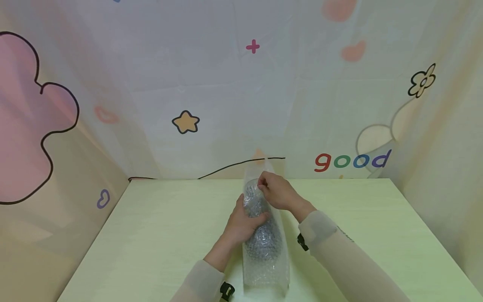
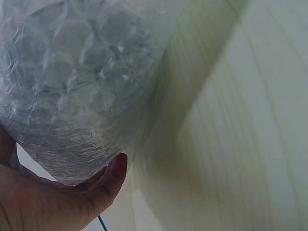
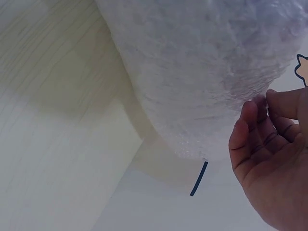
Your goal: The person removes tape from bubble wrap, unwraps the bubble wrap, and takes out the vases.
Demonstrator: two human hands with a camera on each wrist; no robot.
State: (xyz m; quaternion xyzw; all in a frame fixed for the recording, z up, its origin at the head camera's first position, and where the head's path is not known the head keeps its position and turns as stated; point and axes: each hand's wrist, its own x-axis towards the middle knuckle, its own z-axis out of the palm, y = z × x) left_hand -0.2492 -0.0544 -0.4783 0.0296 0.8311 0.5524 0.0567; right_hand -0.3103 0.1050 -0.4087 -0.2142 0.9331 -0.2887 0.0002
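Observation:
A long grey object wrapped in clear bubble wrap point(image 1: 262, 272) lies lengthwise near the middle of the table, its far end at the back edge. Through the layers its exact kind cannot be made out; the outline is rounded and narrows toward the far end. My left hand point(image 1: 241, 224) grips the bundle from the left side, thumb across the top. In the left wrist view, that hand's fingers point(image 2: 115, 175) curl under the bubble wrap point(image 2: 82, 91). Near the far end, my right hand point(image 1: 279, 193) pinches the wrap between thumb and fingertips. The right wrist view shows this hand point(image 3: 272, 154) against the film's edge.
The pale wood-grain table point(image 1: 170, 235) extends to both sides of the bundle. A printed curtain point(image 1: 226, 92) with a star, hearts and the word "good" hangs behind the table and along its sides. Dark bands point(image 1: 227, 290) are worn at both wrists.

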